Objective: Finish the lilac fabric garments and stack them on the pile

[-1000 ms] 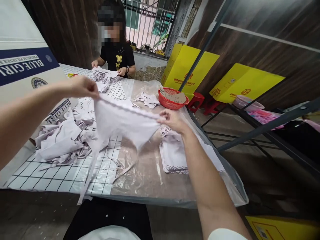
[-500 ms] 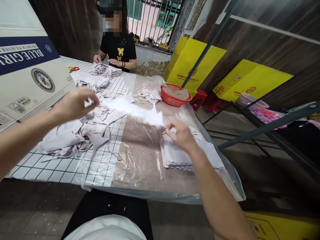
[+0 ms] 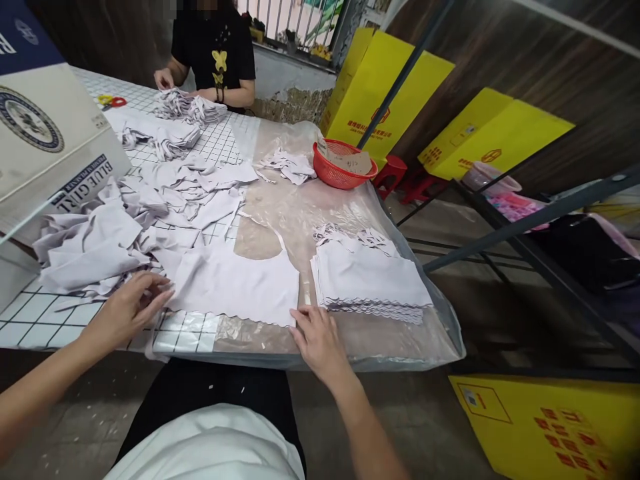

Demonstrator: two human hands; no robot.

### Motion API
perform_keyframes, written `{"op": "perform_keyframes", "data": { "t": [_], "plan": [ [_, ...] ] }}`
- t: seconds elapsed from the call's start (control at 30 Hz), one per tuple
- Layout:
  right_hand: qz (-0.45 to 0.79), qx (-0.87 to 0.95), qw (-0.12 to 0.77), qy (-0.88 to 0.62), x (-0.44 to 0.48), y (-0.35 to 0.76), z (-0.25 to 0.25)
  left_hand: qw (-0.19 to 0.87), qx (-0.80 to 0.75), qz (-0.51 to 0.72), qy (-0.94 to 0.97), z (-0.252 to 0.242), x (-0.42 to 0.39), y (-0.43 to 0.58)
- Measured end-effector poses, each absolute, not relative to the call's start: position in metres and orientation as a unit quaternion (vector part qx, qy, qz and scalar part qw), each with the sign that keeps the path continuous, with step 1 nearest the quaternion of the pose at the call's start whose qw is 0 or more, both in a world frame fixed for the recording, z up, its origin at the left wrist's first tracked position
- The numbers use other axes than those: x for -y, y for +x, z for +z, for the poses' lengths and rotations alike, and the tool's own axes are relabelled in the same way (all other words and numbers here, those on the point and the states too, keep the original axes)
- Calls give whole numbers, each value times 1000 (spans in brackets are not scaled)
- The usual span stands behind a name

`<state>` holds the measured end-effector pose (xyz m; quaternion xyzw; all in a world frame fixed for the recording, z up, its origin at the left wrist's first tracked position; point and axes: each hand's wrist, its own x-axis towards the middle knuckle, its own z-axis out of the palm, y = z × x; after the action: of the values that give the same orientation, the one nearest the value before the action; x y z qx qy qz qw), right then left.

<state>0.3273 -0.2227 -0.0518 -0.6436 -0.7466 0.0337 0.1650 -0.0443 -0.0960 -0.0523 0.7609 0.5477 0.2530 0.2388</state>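
Note:
A pale lilac fabric piece [image 3: 235,283] with a scalloped lower edge lies flat on the table [image 3: 280,347] in front of me. My left hand [image 3: 131,307] rests with fingers stretched out on its left corner. My right hand [image 3: 316,337] lies flat with fingers apart at its lower right corner. A neat stack of the same pieces [image 3: 367,280] sits just right of it. A loose heap of lilac fabric [image 3: 100,237] lies to the left.
A large printed carton [image 3: 45,140] stands at the left. A red basket [image 3: 343,168] sits at the far table edge. Another person in black [image 3: 213,53] handles fabric piles across the table, near scissors [image 3: 111,101]. Yellow boxes [image 3: 385,87] and a metal frame [image 3: 525,230] stand right.
The fabric piece I held stretched in the air between both hands now lies flat on the table. Both hands have come down to its lower corners. The view has tilted downward.

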Motion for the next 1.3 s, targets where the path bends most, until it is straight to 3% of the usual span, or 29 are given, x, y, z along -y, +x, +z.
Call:
{"op": "perform_keyframes", "data": {
  "t": [0.23,0.47,0.6,0.77,0.87,1.03,1.17,1.3],
  "plan": [
    [-66,703,232,-669,201,321,-65,263,-653,214,677,-50,78,-14],
    [-27,710,157,-686,174,311,-101,230,-691,155,667,-47,68,1],
    [-33,669,157,-726,181,320,-110,203,-692,168,672,-51,71,-4],
    [-44,687,173,-704,181,307,-110,108,-530,242,806,-43,53,5],
    [-30,693,136,-707,181,302,-109,148,-409,123,892,-29,22,5],
    [-19,691,81,-718,187,302,-105,164,-378,2,911,-13,-16,-10],
    [-13,679,79,-730,190,299,-100,25,-422,106,900,-29,0,-2],
    [2,676,76,-733,190,299,-94,36,-346,152,925,-71,35,9]
  ]
}}
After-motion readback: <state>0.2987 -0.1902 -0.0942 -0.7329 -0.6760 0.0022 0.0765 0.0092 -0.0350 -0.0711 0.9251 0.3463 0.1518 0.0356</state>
